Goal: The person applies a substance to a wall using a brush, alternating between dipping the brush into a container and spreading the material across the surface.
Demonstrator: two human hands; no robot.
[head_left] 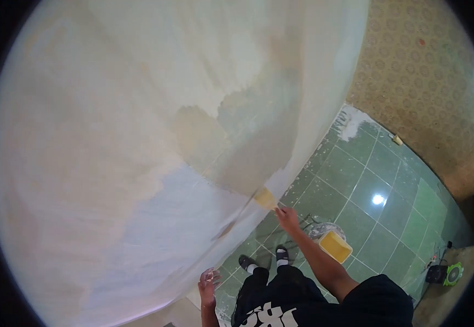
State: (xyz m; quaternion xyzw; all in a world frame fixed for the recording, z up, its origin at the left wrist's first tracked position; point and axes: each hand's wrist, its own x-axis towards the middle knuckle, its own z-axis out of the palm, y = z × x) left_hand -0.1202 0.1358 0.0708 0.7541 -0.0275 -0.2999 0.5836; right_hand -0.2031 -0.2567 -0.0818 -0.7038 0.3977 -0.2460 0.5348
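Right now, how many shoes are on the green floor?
2. Left shoe and right shoe stand side by side on the green floor by the wall; no others show.

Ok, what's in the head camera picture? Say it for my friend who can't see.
A person's right hand holds a yellowish tool against a patchy white wall. The left hand hangs lower, near the wall. Below are green floor tiles with a yellow tub by the person's feet.
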